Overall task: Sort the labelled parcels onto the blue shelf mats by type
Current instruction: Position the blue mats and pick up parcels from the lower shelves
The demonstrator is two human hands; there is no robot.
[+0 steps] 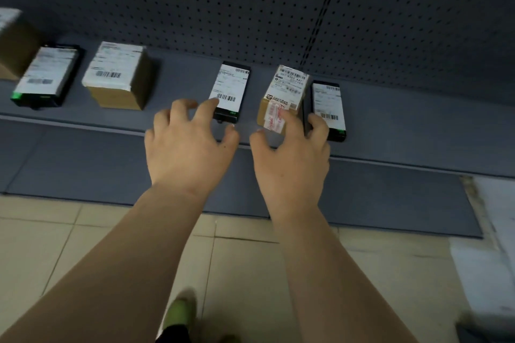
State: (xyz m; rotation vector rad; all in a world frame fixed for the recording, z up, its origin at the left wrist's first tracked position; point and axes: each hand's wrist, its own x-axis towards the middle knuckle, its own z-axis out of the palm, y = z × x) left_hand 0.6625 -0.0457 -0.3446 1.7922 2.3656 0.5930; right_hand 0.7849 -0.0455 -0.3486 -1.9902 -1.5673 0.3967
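Labelled parcels lie on the blue shelf mat (pixel 404 125). My left hand (pixel 189 144) is spread just before a flat black box (pixel 230 90); its index fingertip touches the white label's near corner and the thumb hangs below the box's front. My right hand (pixel 292 153) holds a small brown carton (pixel 287 91) with red-printed tape, index finger on its front face, other fingers curled down its right side, thumb near its lower left corner. A second flat black box (pixel 330 108) lies right against that carton.
Further left on the mat lie a brown carton (pixel 119 79), another flat black box (pixel 46 77) and a blurred larger carton (pixel 14 47). A pegboard wall (pixel 250 2) backs the shelf. Below it is a lower blue shelf (pixel 83 161), tiled floor, a green shoe (pixel 181 312) and white sheets (pixel 490 231).
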